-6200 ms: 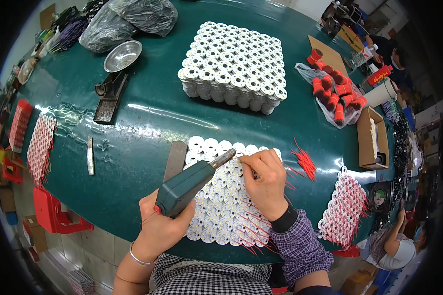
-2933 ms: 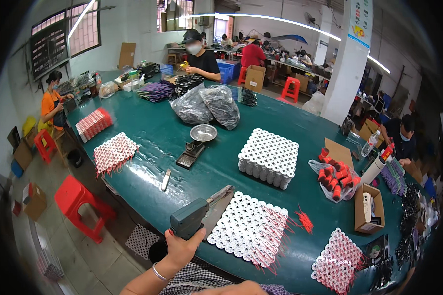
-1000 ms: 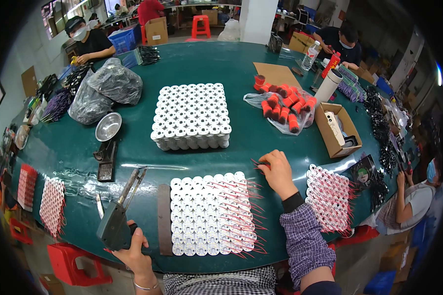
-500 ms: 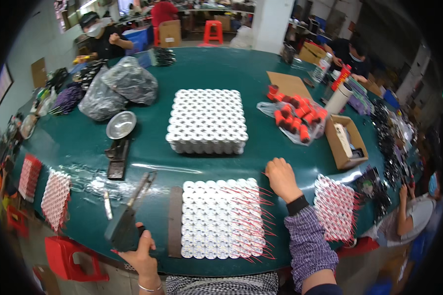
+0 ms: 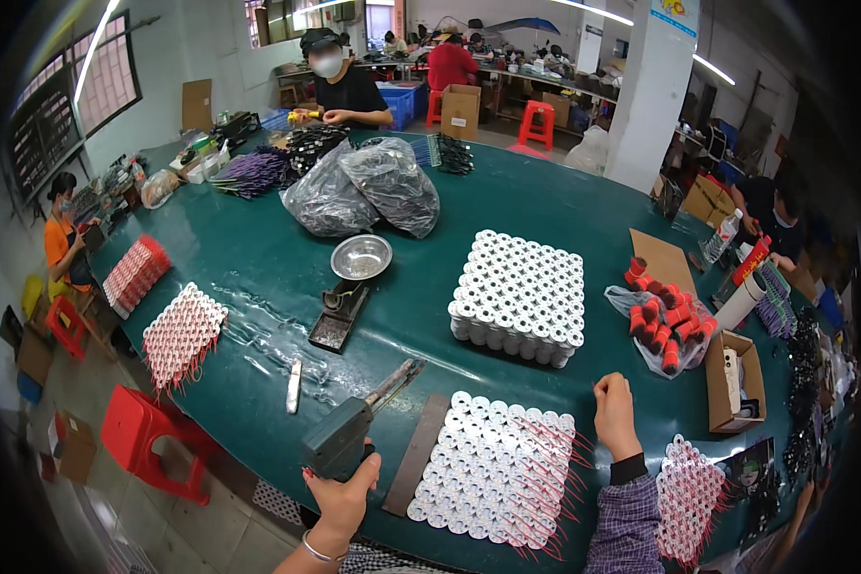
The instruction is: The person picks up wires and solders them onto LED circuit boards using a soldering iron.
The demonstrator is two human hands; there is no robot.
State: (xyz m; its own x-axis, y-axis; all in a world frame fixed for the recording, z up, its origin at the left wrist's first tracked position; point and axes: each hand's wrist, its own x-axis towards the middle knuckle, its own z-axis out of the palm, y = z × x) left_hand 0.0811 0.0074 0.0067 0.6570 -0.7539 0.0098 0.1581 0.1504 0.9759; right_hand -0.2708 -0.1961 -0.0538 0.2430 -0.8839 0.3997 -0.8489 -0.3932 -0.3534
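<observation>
My left hand (image 5: 346,493) is wrapped round the handle of a dark grey gun-shaped tool (image 5: 340,438), whose narrow metal tip points up and right. Right of it lies a flat block of white round pieces (image 5: 469,459) in rows, with thin red wires (image 5: 553,469) spread over its right half. A brown strip (image 5: 417,454) runs along the block's left side. Beside the block's upper right corner is my right hand (image 5: 616,413), fingers curled together and raised over the table; whether anything is in them is hidden.
A tall stack of white round pieces (image 5: 521,287) stands behind the block. Red spools (image 5: 668,330) lie on a plastic bag, near an open carton (image 5: 735,383). A metal bowl (image 5: 362,256), grey plastic bags (image 5: 387,182) and more wired blocks (image 5: 184,330) share the table. Co-workers sit around it.
My view has swung left and up, so the table's things appear farther right and lower. My left hand still holds the tool, its tip now a little nearer the strip.
</observation>
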